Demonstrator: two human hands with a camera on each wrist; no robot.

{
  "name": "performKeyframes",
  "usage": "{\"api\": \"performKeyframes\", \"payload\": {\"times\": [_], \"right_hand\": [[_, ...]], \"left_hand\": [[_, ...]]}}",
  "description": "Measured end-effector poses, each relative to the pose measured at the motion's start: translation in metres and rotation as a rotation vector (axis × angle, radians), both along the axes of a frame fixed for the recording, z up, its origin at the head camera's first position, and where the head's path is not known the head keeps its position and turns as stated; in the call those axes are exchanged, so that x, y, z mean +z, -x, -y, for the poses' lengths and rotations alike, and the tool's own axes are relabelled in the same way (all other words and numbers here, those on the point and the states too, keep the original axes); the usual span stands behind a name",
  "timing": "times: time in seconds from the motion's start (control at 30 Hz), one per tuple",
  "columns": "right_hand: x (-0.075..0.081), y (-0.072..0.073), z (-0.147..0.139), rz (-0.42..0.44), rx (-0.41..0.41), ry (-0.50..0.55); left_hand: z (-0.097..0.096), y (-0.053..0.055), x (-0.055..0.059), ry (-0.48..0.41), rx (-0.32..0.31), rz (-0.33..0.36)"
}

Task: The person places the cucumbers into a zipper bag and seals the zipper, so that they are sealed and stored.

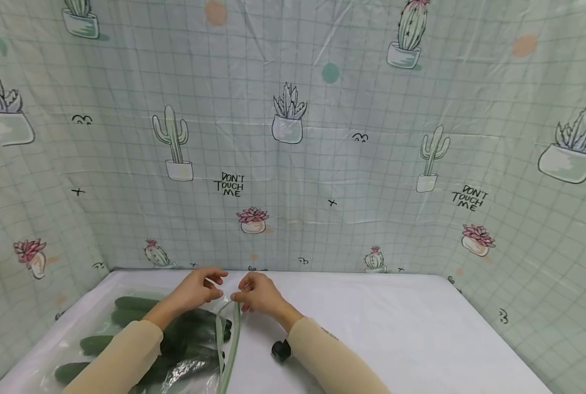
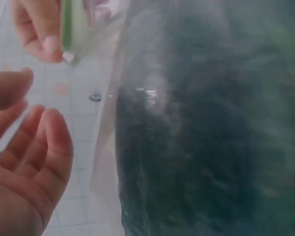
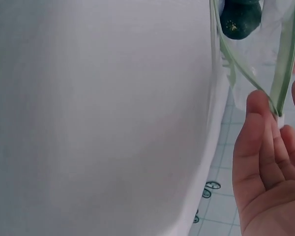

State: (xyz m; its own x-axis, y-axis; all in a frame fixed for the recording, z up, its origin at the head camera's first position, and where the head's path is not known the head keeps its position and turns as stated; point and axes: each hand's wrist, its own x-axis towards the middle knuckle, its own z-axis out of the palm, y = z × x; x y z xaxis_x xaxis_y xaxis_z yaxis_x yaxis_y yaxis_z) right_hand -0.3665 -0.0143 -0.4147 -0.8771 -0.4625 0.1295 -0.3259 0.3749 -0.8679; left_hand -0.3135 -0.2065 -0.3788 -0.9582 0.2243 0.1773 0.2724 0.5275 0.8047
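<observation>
A clear zip bag (image 1: pixel 187 375) with a green zip strip (image 1: pixel 230 358) lies on the left half of the white table, its mouth to the right. Inside are several long dark green cucumbers (image 1: pixel 96 345); one rounded cucumber end (image 3: pixel 241 22) shows at the parted mouth in the right wrist view. My right hand (image 1: pixel 259 294) pinches the far corner of the strip between thumb and fingers. Just left of that corner, my left hand (image 1: pixel 201 287) is held over the bag, fingers loosely bent and apart, with nothing in them. My left forearm hides part of the cucumbers.
The white tabletop (image 1: pixel 396 323) stretches away to the right of the bag. Behind and on both sides hangs a sheet (image 1: pixel 293 180) with a grid and cactus print. A small dark round object (image 1: pixel 280 351) shows beside my right forearm; its kind cannot be made out.
</observation>
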Motion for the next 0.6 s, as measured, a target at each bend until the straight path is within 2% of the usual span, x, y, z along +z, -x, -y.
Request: {"api": "performKeyframes", "payload": {"times": [0.13, 0.4, 0.5, 0.6], "right_hand": [[0.001, 0.001, 0.001, 0.010, -0.019, 0.034], [0.000, 0.000, 0.004, 0.010, -0.001, 0.099], [-0.001, 0.001, 0.004, -0.004, 0.013, 0.115], [-0.001, 0.000, 0.004, -0.018, 0.023, 0.124]], "left_hand": [[0.001, 0.014, -0.001, 0.015, -0.018, 0.002], [0.001, 0.023, -0.005, 0.103, -0.041, -0.028], [0.001, 0.027, -0.007, 0.125, -0.073, -0.037], [0.000, 0.030, -0.009, 0.099, -0.128, -0.024]]}}
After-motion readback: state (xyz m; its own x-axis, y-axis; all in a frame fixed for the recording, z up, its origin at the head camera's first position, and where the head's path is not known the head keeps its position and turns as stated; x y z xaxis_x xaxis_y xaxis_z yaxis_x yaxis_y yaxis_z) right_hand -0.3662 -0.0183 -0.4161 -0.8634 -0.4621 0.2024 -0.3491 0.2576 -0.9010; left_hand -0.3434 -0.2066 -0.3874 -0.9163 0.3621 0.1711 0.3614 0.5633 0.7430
